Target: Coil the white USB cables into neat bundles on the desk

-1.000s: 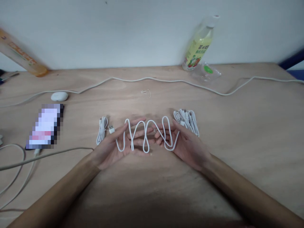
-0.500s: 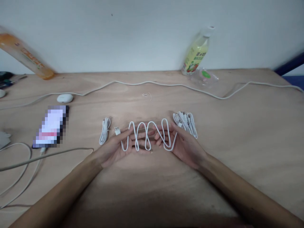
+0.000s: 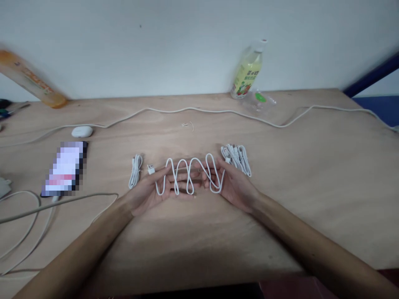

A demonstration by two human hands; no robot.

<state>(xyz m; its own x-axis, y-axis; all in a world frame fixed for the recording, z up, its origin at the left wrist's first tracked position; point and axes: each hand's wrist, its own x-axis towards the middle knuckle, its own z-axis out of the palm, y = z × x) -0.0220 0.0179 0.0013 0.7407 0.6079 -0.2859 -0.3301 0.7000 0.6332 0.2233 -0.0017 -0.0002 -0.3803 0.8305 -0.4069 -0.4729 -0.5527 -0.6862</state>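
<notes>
white cable (image 3: 189, 171) across two-handed grip (image 3: 150, 192)

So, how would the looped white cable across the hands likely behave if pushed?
The white cable is likely floppy, since its thin cord bends through several loops. Those loops would probably shift easily, as they are spread out rather than bundled. The blocky USB plug probably makes its end stiffer than the cord.

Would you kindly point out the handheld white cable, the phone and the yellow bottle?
White cable (image 3: 188, 169): head view, middle loops.
Phone (image 3: 64, 168): head view, screen.
Yellow bottle (image 3: 247, 78): head view, label.
</notes>
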